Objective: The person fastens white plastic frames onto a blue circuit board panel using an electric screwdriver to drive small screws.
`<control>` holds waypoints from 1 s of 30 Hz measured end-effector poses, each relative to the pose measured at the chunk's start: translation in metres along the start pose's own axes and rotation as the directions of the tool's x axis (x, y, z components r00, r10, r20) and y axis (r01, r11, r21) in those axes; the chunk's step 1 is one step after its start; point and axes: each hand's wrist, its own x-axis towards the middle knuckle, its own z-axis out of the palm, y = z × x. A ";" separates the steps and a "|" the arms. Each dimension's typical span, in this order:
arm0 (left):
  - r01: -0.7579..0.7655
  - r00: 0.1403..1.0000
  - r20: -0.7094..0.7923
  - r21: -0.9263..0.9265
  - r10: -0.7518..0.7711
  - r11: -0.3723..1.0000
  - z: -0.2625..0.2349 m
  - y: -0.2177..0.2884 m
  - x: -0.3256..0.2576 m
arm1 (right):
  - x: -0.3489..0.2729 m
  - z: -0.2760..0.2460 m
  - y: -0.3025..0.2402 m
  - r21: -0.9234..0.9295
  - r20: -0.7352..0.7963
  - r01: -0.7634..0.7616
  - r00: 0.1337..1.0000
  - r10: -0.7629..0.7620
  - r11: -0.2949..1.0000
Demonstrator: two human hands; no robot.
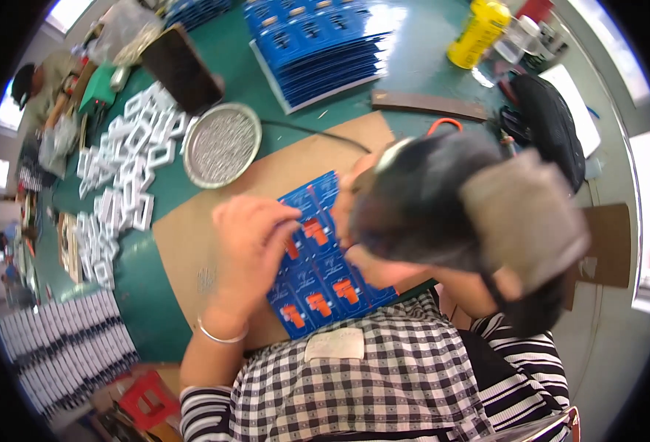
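Observation:
A blue circuit board panel [310, 274] with orange blocks in rows lies in front of me on brown cardboard. Over its left side is my left hand [248, 236], thumb and fingertips pinched together; whatever they hold is too small to make out. My right hand [369, 269] is closed around a large dark, blurred power tool [428, 206] with a greyish end, its exact kind unclear. The tool hides much of that hand and stands over the panel's right side. A round metal dish [223, 145] of tiny silver pieces sits beyond my left hand.
White plastic frames [130, 158] are heaped at the left, near a dark phone-like slab [183, 71]. Stacked blue panels [325, 62] stand at the back. A brown bar [429, 104], yellow bottle [479, 33] and black bag [549, 121] are to the right. White units [67, 350] fill the lower left.

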 end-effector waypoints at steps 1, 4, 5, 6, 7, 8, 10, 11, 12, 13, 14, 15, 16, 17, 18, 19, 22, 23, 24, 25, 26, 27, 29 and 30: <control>0.045 0.997 -0.059 0.054 -0.042 0.997 -0.012 -0.009 -0.007 | 0.002 0.006 0.006 0.017 0.021 -0.010 1.000 0.009 1.000; 0.126 0.979 -0.177 0.132 -0.102 0.983 -0.040 -0.032 -0.023 | 0.003 0.030 0.016 0.071 0.082 -0.034 0.996 0.028 0.997; 0.171 0.973 -0.179 0.152 -0.143 0.973 -0.047 -0.036 -0.033 | 0.000 0.037 0.018 0.084 0.090 -0.044 0.995 0.037 0.996; 0.194 0.971 -0.168 0.126 -0.172 0.973 -0.053 -0.043 -0.037 | 0.003 0.032 0.022 0.214 0.107 -0.013 0.994 -0.010 0.977; 0.209 0.969 -0.153 0.096 -0.193 0.973 -0.056 -0.048 -0.043 | 0.008 0.024 0.025 0.335 0.110 0.015 0.992 -0.055 0.942; 0.278 0.958 -0.114 0.123 -0.265 0.953 -0.058 -0.049 -0.053 | 0.013 0.022 0.025 0.355 0.032 -0.038 0.999 0.028 0.934; 0.280 0.960 -0.076 0.247 -0.269 0.928 -0.056 -0.052 -0.075 | 0.019 0.015 0.035 0.439 -0.057 -0.133 0.983 0.175 0.889; 0.252 0.965 -0.020 0.348 -0.261 0.903 -0.054 -0.054 -0.084 | 0.021 0.011 0.043 0.474 -0.107 -0.188 0.957 0.268 0.860; 0.255 0.964 -0.025 0.349 -0.263 0.902 -0.051 -0.051 -0.088 | 0.017 0.006 0.045 0.512 -0.176 -0.206 0.925 0.336 0.834; 0.205 0.976 -0.014 0.397 -0.218 0.895 -0.048 -0.049 -0.091 | 0.014 0.002 0.045 0.548 -0.243 -0.219 0.882 0.404 0.807; 0.154 0.985 0.001 0.441 -0.172 0.884 -0.044 -0.048 -0.092 | 0.010 -0.001 0.043 0.545 -0.242 -0.219 0.883 0.402 0.809; 0.156 0.985 0.000 0.441 -0.173 0.884 -0.041 -0.048 -0.094 | 0.004 -0.001 0.037 0.536 -0.254 -0.167 0.903 0.346 0.828; 0.116 0.991 0.004 0.446 -0.132 0.887 -0.038 -0.050 -0.095 | -0.001 -0.001 0.032 0.524 -0.266 -0.114 0.919 0.290 0.844; 0.076 0.996 0.010 0.450 -0.090 0.890 -0.035 -0.050 -0.096 | -0.003 0.001 0.026 0.522 -0.267 -0.116 0.919 0.291 0.845; 0.068 0.996 0.016 0.443 -0.083 0.894 -0.035 -0.052 -0.096 | -0.003 0.006 0.020 0.524 -0.255 -0.077 0.936 0.242 0.849; 0.062 0.995 0.044 0.464 -0.093 0.884 -0.035 -0.053 -0.096 | -0.003 0.011 0.014 0.525 -0.244 -0.037 0.951 0.192 0.850; 0.041 0.991 0.092 0.469 -0.095 0.882 -0.038 -0.057 -0.093 | -0.004 0.025 0.003 0.507 -0.230 0.012 0.965 0.122 0.862; 0.035 0.990 0.107 0.463 -0.095 0.886 -0.040 -0.057 -0.092 | -0.004 0.029 0.000 0.506 -0.205 0.040 0.976 0.075 0.862; 0.030 0.990 0.108 0.457 -0.090 0.889 -0.041 -0.058 -0.091 | -0.005 0.034 -0.004 0.532 -0.195 0.042 0.978 0.074 0.846; 0.039 0.987 0.123 0.432 -0.102 0.901 -0.042 -0.059 -0.090 | -0.008 0.040 -0.007 0.526 -0.197 0.042 0.978 0.074 0.849; 0.049 0.984 0.138 0.408 -0.115 0.911 -0.043 -0.060 -0.090 | -0.010 0.046 -0.009 0.518 -0.170 0.021 0.982 0.078 0.855; 0.043 0.985 0.139 0.404 -0.107 0.914 -0.043 -0.061 -0.089 | -0.013 0.051 -0.012 0.507 -0.144 0.004 0.986 0.080 0.862; 0.055 0.976 0.177 0.364 -0.127 0.930 -0.044 -0.061 -0.089 | -0.016 0.060 -0.016 0.491 -0.164 0.001 0.982 0.091 0.871; 0.050 0.977 0.177 0.362 -0.121 0.931 -0.045 -0.059 -0.089 | -0.019 0.062 -0.017 0.504 -0.155 0.009 0.985 0.081 0.864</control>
